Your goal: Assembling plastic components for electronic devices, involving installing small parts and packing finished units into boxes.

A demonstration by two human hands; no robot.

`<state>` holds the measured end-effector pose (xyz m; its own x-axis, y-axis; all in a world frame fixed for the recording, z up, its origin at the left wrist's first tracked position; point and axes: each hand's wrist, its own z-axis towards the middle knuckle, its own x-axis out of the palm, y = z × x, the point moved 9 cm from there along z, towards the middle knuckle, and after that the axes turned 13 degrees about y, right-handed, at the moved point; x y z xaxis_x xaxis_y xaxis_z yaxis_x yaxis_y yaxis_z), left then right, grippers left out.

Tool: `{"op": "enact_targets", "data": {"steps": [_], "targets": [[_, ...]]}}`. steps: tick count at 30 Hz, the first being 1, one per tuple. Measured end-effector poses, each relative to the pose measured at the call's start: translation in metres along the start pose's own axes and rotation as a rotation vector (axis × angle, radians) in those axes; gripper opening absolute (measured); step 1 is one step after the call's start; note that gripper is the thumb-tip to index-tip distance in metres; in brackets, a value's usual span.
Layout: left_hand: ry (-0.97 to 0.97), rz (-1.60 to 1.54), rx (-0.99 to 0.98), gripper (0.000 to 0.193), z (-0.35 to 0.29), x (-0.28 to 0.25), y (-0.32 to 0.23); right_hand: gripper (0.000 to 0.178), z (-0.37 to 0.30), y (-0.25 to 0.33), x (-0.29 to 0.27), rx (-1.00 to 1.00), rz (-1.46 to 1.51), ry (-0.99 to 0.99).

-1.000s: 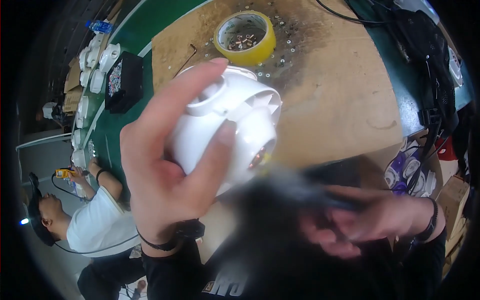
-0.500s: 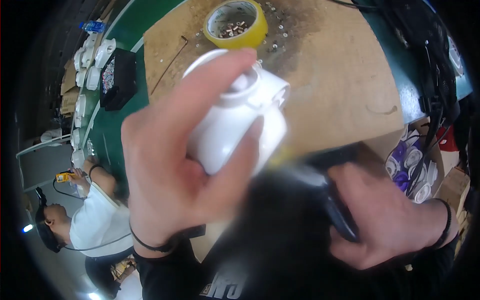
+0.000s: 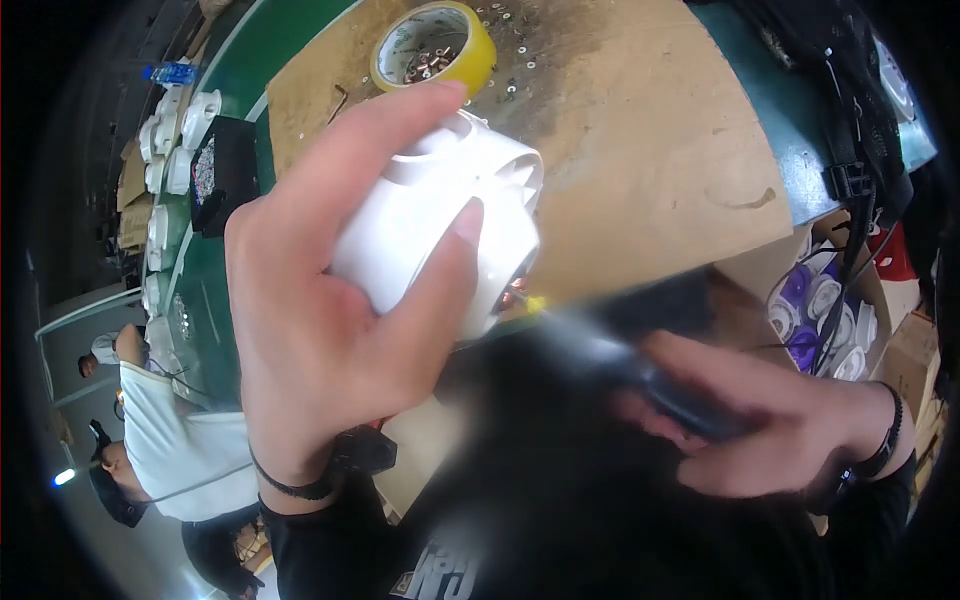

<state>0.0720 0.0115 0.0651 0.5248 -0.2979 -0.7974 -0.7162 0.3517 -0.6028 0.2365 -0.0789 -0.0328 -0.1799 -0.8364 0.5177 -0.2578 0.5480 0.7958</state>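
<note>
1. Brown board table [image 3: 640, 170], green-edged at both sides, fills the upper half of the view; its surface is scuffed and carries small loose screws near the far edge.
2. Left hand [image 3: 320, 340], raised close below the camera, palm toward the table, wrist banded. Index finger lies stretched over the top, thumb presses the near face; the hand is clamped on the housing, lifted clear of the table, probably so its underside faces the tool.
3. Right hand [image 3: 790, 430], low at right, wrist banded, fingers curled around a dark tool [image 3: 690, 400]. Blurred; the grip looks closed on the handle, the tip aimed left toward the housing.
4. White plastic housing [image 3: 450, 220], round, with curved vanes at the top; held in the air in the left hand, above the near edge of the table. A coppery part [image 3: 512, 293] shows at its lower rim, just beside the yellowish tool tip [image 3: 538, 303]; whether they touch cannot be told.
5. Co-worker in a white top [image 3: 170, 440], seated at far left, lower down.
6. Box [image 3: 835, 310] at right, below table level, with purple and white round parts.
7. Yellow tape roll [image 3: 432, 42] lying flat at the far edge, serving as a dish for screws.
8. Row of white parts [image 3: 175, 140] along the left green strip, beside a black tray [image 3: 222, 170].
</note>
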Motion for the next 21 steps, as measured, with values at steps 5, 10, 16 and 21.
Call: {"op": "enact_targets", "data": {"steps": [5,10,16,21], "targets": [[0.02,0.02,-0.02,0.046,0.003,-0.001,-0.007,0.052,-0.003,-0.009,0.012,0.016,0.496,0.066],[-0.035,-0.084,-0.1,0.049,0.004,-0.008,0.013,0.061,0.003,-0.01,0.025,0.042,0.733,0.222],[0.013,-0.107,-0.151,0.054,0.007,-0.014,0.026,0.066,0.013,0.001,0.023,-0.157,0.882,0.262],[0.01,-0.077,-0.13,0.054,0.008,-0.017,0.026,0.069,0.018,0.004,0.024,-0.25,1.053,0.344]]}}
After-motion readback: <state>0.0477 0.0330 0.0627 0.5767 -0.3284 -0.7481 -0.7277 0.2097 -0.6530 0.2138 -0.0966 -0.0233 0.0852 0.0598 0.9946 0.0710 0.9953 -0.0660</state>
